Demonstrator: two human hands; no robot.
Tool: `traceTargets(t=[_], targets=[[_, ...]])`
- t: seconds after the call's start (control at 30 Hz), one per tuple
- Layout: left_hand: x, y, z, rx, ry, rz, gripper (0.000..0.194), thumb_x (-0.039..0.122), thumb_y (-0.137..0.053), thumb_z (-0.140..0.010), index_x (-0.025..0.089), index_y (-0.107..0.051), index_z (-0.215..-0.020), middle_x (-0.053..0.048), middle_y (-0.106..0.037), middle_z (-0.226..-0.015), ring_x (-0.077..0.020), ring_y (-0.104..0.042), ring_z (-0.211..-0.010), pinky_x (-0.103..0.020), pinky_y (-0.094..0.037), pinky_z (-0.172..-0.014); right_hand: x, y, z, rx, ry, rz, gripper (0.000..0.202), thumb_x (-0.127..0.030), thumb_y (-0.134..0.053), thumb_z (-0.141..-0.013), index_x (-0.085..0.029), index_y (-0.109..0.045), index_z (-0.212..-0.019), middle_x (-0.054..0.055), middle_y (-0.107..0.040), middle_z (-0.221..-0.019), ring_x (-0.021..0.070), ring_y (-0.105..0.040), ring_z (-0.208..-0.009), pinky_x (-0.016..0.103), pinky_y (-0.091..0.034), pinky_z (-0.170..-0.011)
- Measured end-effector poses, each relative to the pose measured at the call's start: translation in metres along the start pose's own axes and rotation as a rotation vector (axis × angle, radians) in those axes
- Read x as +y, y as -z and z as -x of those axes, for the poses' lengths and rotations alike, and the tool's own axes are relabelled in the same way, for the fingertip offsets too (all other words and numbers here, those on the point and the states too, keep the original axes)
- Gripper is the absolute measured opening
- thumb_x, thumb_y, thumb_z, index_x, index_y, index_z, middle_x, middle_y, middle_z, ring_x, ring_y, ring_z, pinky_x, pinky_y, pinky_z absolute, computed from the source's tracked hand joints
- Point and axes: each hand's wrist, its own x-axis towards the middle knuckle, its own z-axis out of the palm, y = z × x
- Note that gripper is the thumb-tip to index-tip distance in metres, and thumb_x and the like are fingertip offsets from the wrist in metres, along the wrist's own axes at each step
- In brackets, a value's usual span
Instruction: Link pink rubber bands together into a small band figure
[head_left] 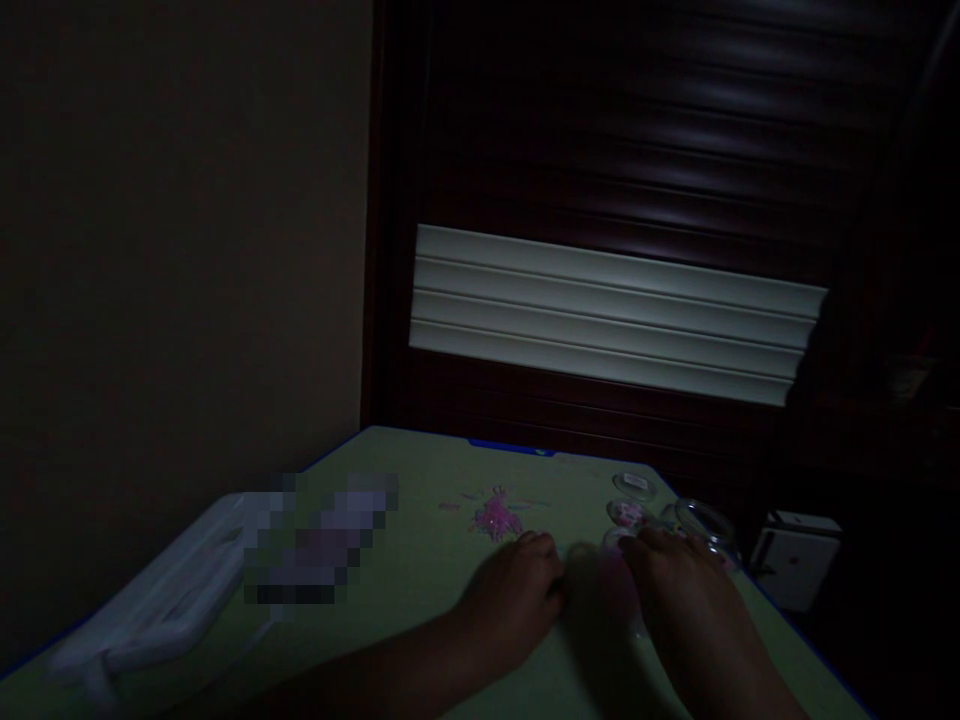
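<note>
My left hand (pixel 517 595) rests low over the green tabletop with its fingers curled closed; whatever they hold, if anything, is hidden. Beside it, my right hand (pixel 686 590) has its fingers closed on a clear container with pink contents (pixel 619 580). Part of that container is covered by the hand, and the dim light blurs its outline. A small pile of shiny pink pieces (pixel 497 517) lies beyond my left hand, with a few thin strands scattered around it. Just past my right hand is a small clear tub with pink and white contents (pixel 627 513).
A clear round lid (pixel 634 487) lies near the table's far right corner. More clear round containers (pixel 705 522) crowd the right edge. At left stand a white lamp-like object (pixel 161 590) and a pixelated item (pixel 322 545). A white box (pixel 796 560) is beyond the table (pixel 420 460).
</note>
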Motion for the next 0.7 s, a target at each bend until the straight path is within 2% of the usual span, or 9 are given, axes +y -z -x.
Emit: traceTargets(t=[0.37, 0.53, 0.7], targets=[[-0.0014, -0.0016, -0.0023, -0.02, 0.041, -0.031, 0.011, 0.013, -0.05, -0.081, 0.016, -0.059, -0.075, -0.002, -0.054, -0.084, -0.0153, -0.05, -0.084, -0.025, -0.04, -0.073, -0.001, -0.0014, 0.0005, 0.04, 0.047, 0.004, 0.033, 0.001, -0.042, -0.072, -0.018, -0.066, -0.083, 0.008, -0.067, -0.086, 0.0209, -0.061, -0.081, 0.034, -0.037, -0.075], [0.0013, 0.0004, -0.001, -0.015, -0.02, -0.088, 0.01, 0.012, -0.049, -0.082, 0.016, -0.055, -0.075, -0.001, -0.054, -0.085, -0.0154, -0.049, -0.086, -0.026, -0.039, -0.075, -0.0027, 0.0017, 0.0006, -0.004, 0.032, -0.008, 0.033, 0.002, -0.041, -0.073, -0.018, -0.066, -0.081, 0.008, -0.067, -0.086, 0.0212, -0.061, -0.081, 0.034, -0.037, -0.075], [0.0043, 0.0013, 0.0004, -0.026, -0.098, -0.122, 0.014, 0.006, -0.045, -0.082, 0.016, -0.053, -0.078, -0.001, -0.053, -0.086, -0.0156, -0.047, -0.087, -0.027, -0.04, -0.076, -0.0003, -0.0004, 0.0006, 0.025, 0.029, -0.012, 0.034, 0.002, -0.04, -0.073, -0.018, -0.066, -0.085, 0.008, -0.067, -0.088, 0.0223, -0.061, -0.084, 0.036, -0.037, -0.077]])
